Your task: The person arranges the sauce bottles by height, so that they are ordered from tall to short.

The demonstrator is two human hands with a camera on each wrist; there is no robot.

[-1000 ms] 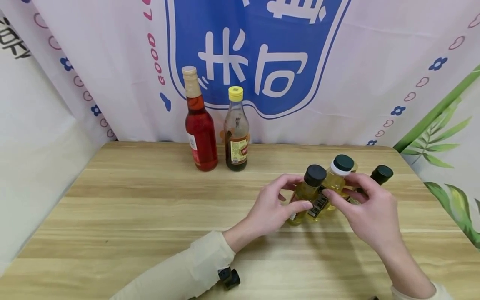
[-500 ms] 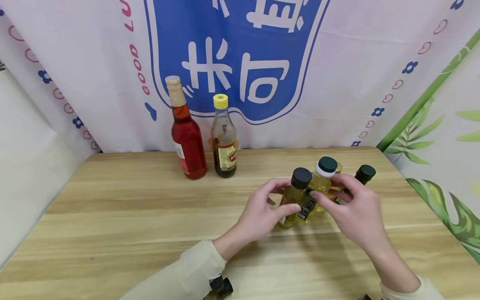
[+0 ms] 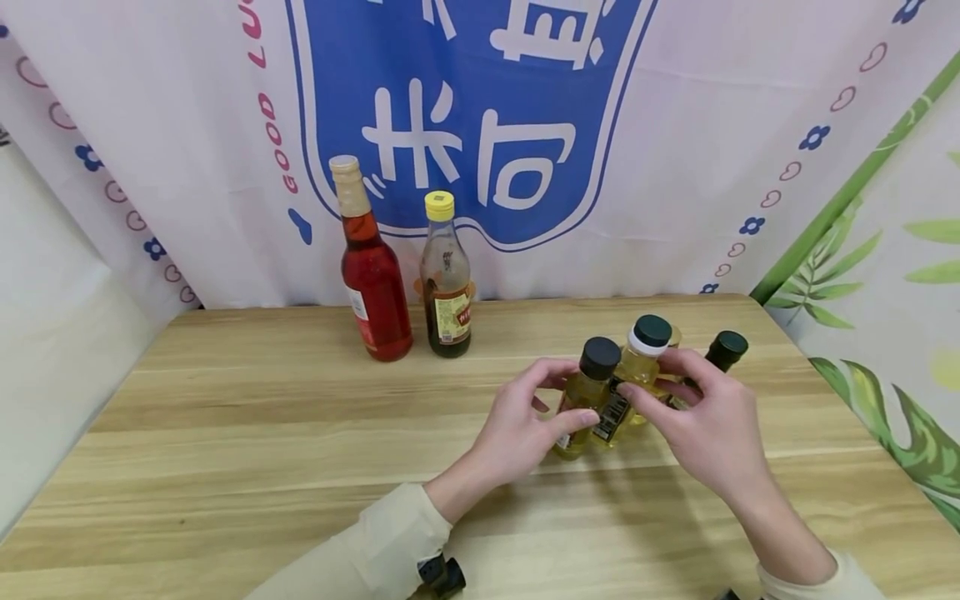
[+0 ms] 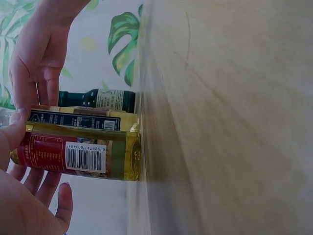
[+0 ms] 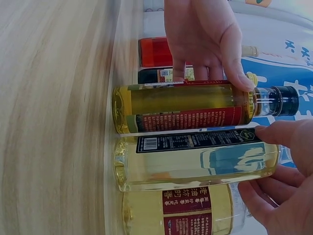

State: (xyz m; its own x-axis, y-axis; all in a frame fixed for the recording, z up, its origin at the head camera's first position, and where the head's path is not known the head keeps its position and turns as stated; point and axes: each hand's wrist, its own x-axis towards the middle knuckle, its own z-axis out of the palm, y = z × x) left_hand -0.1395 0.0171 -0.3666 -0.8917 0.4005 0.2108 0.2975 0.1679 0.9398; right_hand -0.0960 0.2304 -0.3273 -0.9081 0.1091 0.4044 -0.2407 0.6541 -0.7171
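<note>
Near the table's right side, my left hand (image 3: pixel 517 421) grips a slim bottle of golden cooking oil (image 5: pixel 188 105) with a black cap and red label. Its thumb and fingers lie on opposite sides, below the neck. Right beside it, my right hand (image 3: pixel 712 412) holds a paler oil bottle (image 5: pixel 205 164) with a dark green cap, white collar and black label, thumb in front. Both bottles stand upright, side by side, their bases at the tabletop. A third oil bottle (image 5: pixel 190 210) with maroon labels sits beyond, mostly hidden in the head view by the right hand.
A dark green bottle (image 3: pixel 726 350) stands behind the right hand. Farther back at left are a tall bottle of red liquid (image 3: pixel 375 287) and a yellow-capped bottle of dark sauce (image 3: pixel 447 292). A printed curtain (image 3: pixel 225 233) hangs along the wooden table's (image 3: pixel 247 442) back edge.
The head view has turned slightly to the right, so everything appears shifted left. Both hands keep their holds, and the bottles stay in the same places on the table.
</note>
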